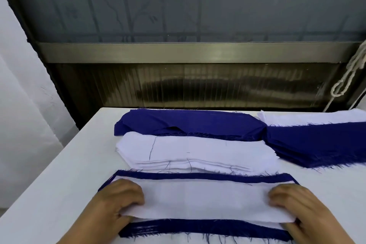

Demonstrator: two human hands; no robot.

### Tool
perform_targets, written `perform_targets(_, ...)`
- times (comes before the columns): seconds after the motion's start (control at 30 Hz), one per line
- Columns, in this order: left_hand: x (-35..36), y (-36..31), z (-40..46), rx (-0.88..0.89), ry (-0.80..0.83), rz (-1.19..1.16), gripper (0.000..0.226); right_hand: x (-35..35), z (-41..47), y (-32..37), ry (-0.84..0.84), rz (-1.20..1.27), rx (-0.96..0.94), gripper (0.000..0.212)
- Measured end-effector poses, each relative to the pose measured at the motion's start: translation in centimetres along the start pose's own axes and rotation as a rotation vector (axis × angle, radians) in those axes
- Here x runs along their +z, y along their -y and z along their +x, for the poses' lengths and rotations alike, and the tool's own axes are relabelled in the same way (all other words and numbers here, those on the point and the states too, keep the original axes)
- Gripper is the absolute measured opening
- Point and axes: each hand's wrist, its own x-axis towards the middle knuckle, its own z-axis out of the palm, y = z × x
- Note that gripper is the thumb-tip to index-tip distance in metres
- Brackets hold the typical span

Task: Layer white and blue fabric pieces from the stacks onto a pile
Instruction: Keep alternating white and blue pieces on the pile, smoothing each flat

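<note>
A white table fills the lower view, running from the near edge to a dark window at the far side; on its far right lies a large blue stack with a white stack just behind it; left of those sits a second blue heap, and touching its near edge a stack of white pieces; nearest of all is the pile, its blue layers showing as frayed bands at the far and near sides; on top of it lies a white piece, set slightly short of the blue edges; the left hand holds its left end, fingers on top and thumb seemingly tucked under the near corner; the right hand grips the right end likewise. The risk, as I judge it, is skew; if one hand lets go or slides first, the thin white piece could drag crooked or wrinkle; the loose frayed threads could also catch fingers and pull lower layers out of line; a bulge left under it would throw off every later layer.
</note>
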Motion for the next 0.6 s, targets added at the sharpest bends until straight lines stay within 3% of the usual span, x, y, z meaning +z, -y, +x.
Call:
perform_targets(0.17,0.9,0.4,-0.8,-0.005,-0.042,0.035,0.021,0.3,-0.5,-0.5,-0.009,-0.009,0.009,0.051)
perform_targets(0.3,1.3,0.4,-0.9,-0.035,-0.078,0.007,0.045,0.6,0.0,-0.5,-0.059,-0.028,0.039,0.055)
perform_targets(0.4,1.4,0.5,-1.3,-0.072,-0.046,-0.015,0.022,0.7,-0.1,-0.3,-0.054,-0.036,0.031,0.051)
perform_targets(0.5,1.4,0.8,-1.7,-0.114,-0.024,-0.040,0.016,0.2,-0.7,-0.6,-0.032,-0.032,0.027,0.033)
perform_targets(0.6,1.4,0.6,-1.6,-0.123,-0.021,-0.024,0.016,0.3,-1.0,-1.1,-0.031,-0.018,0.047,0.046)
